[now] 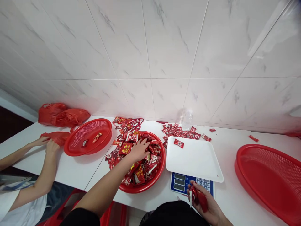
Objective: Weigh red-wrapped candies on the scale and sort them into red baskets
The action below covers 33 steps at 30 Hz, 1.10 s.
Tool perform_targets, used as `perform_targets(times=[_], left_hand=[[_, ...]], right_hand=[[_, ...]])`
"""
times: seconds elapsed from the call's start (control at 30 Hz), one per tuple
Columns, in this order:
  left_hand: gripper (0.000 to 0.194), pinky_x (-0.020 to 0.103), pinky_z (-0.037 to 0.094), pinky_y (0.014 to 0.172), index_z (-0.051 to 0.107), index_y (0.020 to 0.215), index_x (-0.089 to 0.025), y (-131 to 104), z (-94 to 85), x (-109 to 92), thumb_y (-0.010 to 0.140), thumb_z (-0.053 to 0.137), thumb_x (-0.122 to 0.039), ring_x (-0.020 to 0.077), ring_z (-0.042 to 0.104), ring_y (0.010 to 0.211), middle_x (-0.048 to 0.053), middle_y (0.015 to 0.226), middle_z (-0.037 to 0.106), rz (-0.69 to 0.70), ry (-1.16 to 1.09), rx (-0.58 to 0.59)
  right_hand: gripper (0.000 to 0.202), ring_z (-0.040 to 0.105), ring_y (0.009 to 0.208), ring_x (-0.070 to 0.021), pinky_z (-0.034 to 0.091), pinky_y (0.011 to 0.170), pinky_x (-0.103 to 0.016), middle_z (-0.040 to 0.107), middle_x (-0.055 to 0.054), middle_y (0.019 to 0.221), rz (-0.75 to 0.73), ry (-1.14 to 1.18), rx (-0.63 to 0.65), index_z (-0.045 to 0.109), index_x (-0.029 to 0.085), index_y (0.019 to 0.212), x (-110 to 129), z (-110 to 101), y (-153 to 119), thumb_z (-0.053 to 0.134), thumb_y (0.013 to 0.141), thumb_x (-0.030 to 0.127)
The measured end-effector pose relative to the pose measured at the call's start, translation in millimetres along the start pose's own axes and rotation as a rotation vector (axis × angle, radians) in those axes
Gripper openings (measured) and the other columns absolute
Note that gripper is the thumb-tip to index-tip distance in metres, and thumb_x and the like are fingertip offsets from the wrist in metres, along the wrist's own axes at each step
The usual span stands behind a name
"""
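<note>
I have the left hand [140,149] over the red basket [141,189], which I take as the middle of my clock face, with 12 toward the tiled wall [169,62]. Its fingers are spread on top of the heaped wrapped packets [138,175], touching them; I see nothing pinched there and read that grip as open, though I cannot tell what lies under the palm. The right hand [210,204], at 4 o'clock, is closed around some red packets [202,201] with a white strip at one edge; I cannot count them. That hand is just in front of the blue scale [172,185], partly covering its keys. The scale bears a white tray [192,160] at 3 o'clock, with one red sweet [178,143] near its far left corner. More packets lie loose on the white table [150,202] against the basket's 9 to 11 o'clock side, and small red sachets [181,133] are scattered at 2 o'clock, beside a clear container [187,117]. Well apart at 3 o'clock I have a second red basket [263,175]. At 10 o'clock is a third basket [70,151] holding two packets [97,137], with tied red bags [62,114] farther out that way. Between 9 and 10, a co-worker's hands [52,146] grip another red bag [58,137].
</note>
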State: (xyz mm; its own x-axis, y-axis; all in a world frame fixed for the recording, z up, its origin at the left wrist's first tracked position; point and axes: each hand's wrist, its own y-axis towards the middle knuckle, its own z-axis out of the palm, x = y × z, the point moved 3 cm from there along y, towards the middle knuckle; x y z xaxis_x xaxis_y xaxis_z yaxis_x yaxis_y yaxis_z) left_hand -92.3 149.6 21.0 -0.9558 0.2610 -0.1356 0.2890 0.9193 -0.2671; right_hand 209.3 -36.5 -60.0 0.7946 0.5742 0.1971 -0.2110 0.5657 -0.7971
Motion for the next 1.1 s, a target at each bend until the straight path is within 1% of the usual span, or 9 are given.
perform_targets(times=[0.17,0.3,0.43,0.57,0.67,0.73,0.83,0.93,1.1], left_hand=[[0.06,0.056,0.017,0.106,0.034,0.135,-0.037,-34.3,10.0,-3.8,0.078,0.054,-0.03,0.0334,0.027,0.132,0.001,0.146,0.03,0.092,0.026,-0.068],[0.046,0.054,0.013,0.108,0.045,0.126,-0.036,-49.2,4.8,-11.9,0.081,0.05,-0.024,0.0277,0.031,0.131,0.002,0.14,0.039,0.124,0.009,-0.098],[0.028,0.048,0.014,0.11,0.058,0.107,-0.03,-53.7,-4.2,-23.2,0.084,0.045,-0.021,0.0224,0.041,0.123,0.002,0.122,0.054,0.196,-0.035,-0.133],[0.03,0.037,0.035,0.1,0.055,0.113,-0.026,-37.4,-10.3,-24.8,0.087,0.042,-0.026,0.0202,0.052,0.108,0.004,0.112,0.059,0.172,-0.161,-0.158],[0.034,0.033,0.036,0.098,0.054,0.117,-0.022,-10.9,-13.0,-19.5,0.085,0.042,-0.022,0.0211,0.049,0.113,0.007,0.12,0.055,0.107,-0.16,-0.203],[0.04,0.033,0.035,0.099,0.052,0.121,-0.021,8.4,-10.6,-14.9,0.081,0.047,-0.02,0.0229,0.046,0.117,0.009,0.127,0.051,0.037,-0.146,-0.158],[0.053,0.033,0.041,0.093,0.047,0.126,-0.02,29.1,-2.7,-10.2,0.075,0.056,-0.02,0.0253,0.052,0.112,0.011,0.127,0.052,-0.056,-0.164,-0.04],[0.051,0.032,0.042,0.091,0.046,0.126,-0.021,35.2,1.3,-8.9,0.075,0.053,-0.017,0.024,0.055,0.109,0.009,0.123,0.057,-0.067,-0.176,-0.043],[0.035,0.031,0.041,0.092,0.055,0.113,-0.025,23.5,-6.3,-7.2,0.082,0.041,-0.015,0.0204,0.056,0.106,0.003,0.114,0.062,-0.071,-0.234,-0.146]], right_hand=[[0.033,0.068,0.076,-0.0165,0.055,0.069,-0.027,0.07,-0.003,0.084,0.029,0.002,0.07,0.059,0.02,0.099,-2.8,4.4,-0.5,0.073,0.069,0.02],[0.034,0.067,0.074,-0.0153,0.055,0.067,-0.027,0.07,-0.003,0.084,0.039,-0.004,0.084,0.059,0.021,0.102,-3.9,5.8,-0.2,0.072,0.07,0.02],[0.034,0.067,0.071,-0.0151,0.054,0.065,-0.027,0.07,-0.003,0.082,0.035,0.001,0.1,0.059,0.02,0.102,-5.3,4.3,-0.3,0.072,0.07,0.02],[0.035,0.067,0.074,-0.0158,0.055,0.068,-0.028,0.07,-0.003,0.083,0.026,0.028,0.111,0.06,0.02,0.102,-6.3,2.7,-1.7,0.072,0.069,0.018],[0.033,0.068,0.074,-0.0158,0.055,0.067,-0.027,0.07,-0.003,0.083,0.03,0.032,0.106,0.06,0.019,0.101,-6.3,2.5,-2.2,0.071,0.07,0.019],[0.032,0.067,0.074,-0.0155,0.055,0.066,-0.027,0.07,-0.003,0.083,0.028,0.027,0.106,0.06,0.019,0.101,-5.1,2.8,-2.6,0.071,0.071,0.02],[0.032,0.067,0.073,-0.0149,0.055,0.065,-0.026,0.07,-0.003,0.083,0.013,0.029,0.1,0.061,0.019,0.101,-1.8,2.3,-4.9,0.071,0.071,0.02],[0.031,0.067,0.072,-0.0148,0.055,0.066,-0.026,0.07,-0.003,0.083,0.008,0.043,0.093,0.062,0.019,0.099,0.3,-0.6,-8.5,0.072,0.069,0.02],[0.027,0.067,0.07,-0.0143,0.054,0.063,-0.025,0.07,-0.003,0.081,0.006,0.058,0.093,0.063,0.019,0.095,-1.9,-7.2,-9.2,0.072,0.069,0.02]])
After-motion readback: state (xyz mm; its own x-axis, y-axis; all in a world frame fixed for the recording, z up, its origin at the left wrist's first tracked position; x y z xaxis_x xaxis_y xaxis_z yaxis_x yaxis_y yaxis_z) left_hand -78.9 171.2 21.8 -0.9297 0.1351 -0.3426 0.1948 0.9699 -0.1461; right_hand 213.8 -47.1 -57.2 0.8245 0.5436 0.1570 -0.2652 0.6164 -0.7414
